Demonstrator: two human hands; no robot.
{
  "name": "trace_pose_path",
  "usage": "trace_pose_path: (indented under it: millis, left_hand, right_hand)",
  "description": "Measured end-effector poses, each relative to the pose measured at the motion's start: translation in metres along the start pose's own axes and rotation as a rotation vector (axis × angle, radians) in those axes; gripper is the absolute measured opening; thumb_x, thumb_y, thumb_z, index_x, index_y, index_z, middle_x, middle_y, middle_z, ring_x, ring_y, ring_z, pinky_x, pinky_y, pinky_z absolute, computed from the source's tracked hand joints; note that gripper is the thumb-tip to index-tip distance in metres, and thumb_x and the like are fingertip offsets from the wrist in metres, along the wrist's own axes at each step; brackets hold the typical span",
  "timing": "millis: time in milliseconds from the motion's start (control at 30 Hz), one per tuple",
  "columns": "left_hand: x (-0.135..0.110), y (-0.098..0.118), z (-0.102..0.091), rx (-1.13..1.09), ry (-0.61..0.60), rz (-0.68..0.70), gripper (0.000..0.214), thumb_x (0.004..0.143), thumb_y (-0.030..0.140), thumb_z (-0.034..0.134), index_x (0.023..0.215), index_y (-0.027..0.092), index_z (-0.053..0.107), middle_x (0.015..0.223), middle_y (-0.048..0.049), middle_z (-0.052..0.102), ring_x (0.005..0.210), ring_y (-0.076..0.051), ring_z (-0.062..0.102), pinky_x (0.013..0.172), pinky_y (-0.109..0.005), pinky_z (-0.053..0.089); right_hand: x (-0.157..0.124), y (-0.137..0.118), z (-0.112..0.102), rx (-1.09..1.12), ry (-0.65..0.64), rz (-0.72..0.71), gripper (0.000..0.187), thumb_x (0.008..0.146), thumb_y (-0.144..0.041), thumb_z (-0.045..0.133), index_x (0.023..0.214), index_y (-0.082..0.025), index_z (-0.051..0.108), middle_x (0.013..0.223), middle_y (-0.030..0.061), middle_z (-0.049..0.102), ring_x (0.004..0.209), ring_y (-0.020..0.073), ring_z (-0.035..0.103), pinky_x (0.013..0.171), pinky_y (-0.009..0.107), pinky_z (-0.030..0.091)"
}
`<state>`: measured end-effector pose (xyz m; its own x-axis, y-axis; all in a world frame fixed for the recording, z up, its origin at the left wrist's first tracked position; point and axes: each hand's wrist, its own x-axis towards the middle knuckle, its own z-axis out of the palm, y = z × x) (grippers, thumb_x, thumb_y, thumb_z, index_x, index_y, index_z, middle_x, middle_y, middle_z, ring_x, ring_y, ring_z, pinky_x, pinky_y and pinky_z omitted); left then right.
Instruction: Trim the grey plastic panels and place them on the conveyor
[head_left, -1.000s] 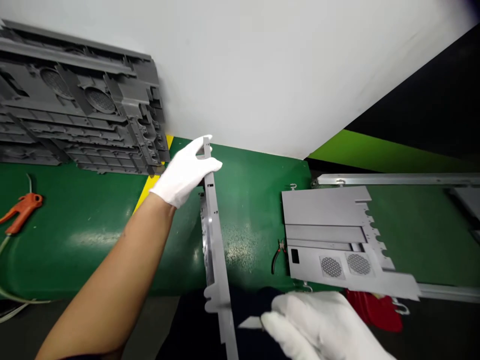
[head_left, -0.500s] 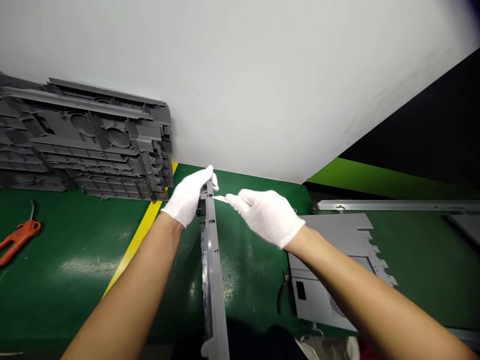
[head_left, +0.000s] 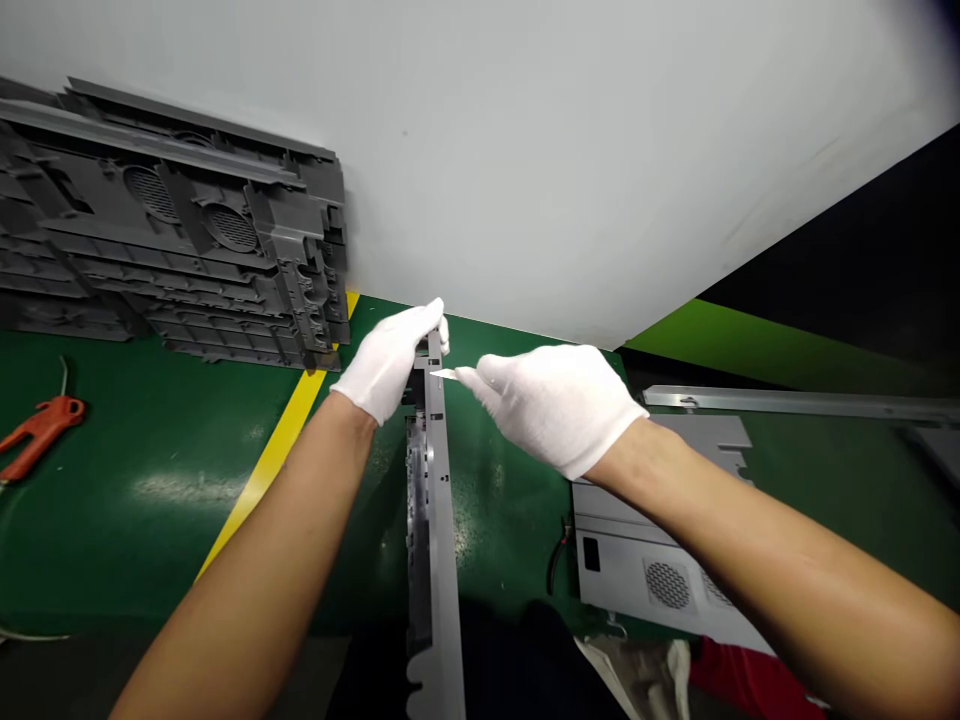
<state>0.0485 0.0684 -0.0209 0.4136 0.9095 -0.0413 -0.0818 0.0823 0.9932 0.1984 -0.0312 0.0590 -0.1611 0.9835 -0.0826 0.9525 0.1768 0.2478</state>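
Note:
A long grey plastic panel [head_left: 433,520] stands on edge over the green table [head_left: 150,470], running from the near edge away from me. My left hand [head_left: 390,358], in a white glove, is closed round the panel's far end. Gloved as well, my right hand [head_left: 559,402] pinches a small thin blade [head_left: 444,374], whose tip touches the panel's top edge just below my left hand.
A stack of dark grey moulded panels [head_left: 180,230] lies at the back left. An orange air gun [head_left: 41,425] rests at the far left. Another grey panel [head_left: 660,560] with round grilles lies flat at the right, small pliers [head_left: 556,560] beside it. A yellow stripe [head_left: 277,450] crosses the table.
My right hand rose from the near edge with the blade to the panel's far end. Since half a second ago both hands stay there, and the view has shifted slightly.

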Motion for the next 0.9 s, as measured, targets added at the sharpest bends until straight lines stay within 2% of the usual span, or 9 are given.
trace_pose_path:
  millis: [300, 567, 900]
  left_hand:
    - [-0.001, 0.001, 0.006, -0.008, 0.001, -0.008, 0.041, 0.094, 0.054, 0.056, 0.07, 0.021, 0.056, 0.078, -0.004, 0.063, 0.071, -0.018, 0.057, 0.068, -0.033, 0.046]
    - [0.001, -0.002, 0.008, 0.0, 0.007, -0.011, 0.044, 0.091, 0.06, 0.057, 0.07, 0.021, 0.058, 0.076, -0.0043, 0.061, 0.071, -0.018, 0.056, 0.068, -0.033, 0.046]
    - [0.002, 0.001, 0.011, -0.005, -0.009, -0.042, 0.044, 0.092, 0.059, 0.057, 0.072, 0.019, 0.056, 0.078, -0.0049, 0.057, 0.075, -0.019, 0.055, 0.073, -0.035, 0.043]
  right_hand:
    - [-0.004, -0.001, -0.001, -0.009, -0.02, 0.027, 0.068, 0.107, -0.057, 0.018, 0.09, -0.019, 0.071, 0.063, 0.006, 0.063, 0.061, 0.0201, 0.061, 0.061, 0.029, 0.032]
    - [-0.005, 0.001, 0.0, 0.055, -0.04, 0.046, 0.069, 0.106, -0.061, 0.02, 0.089, -0.019, 0.072, 0.066, 0.0086, 0.064, 0.069, 0.0242, 0.065, 0.063, 0.032, 0.036]
    - [-0.007, 0.002, 0.001, 0.094, -0.04, 0.043, 0.061, 0.107, -0.056, 0.026, 0.091, -0.019, 0.072, 0.068, 0.0091, 0.065, 0.072, 0.0251, 0.066, 0.064, 0.034, 0.038]
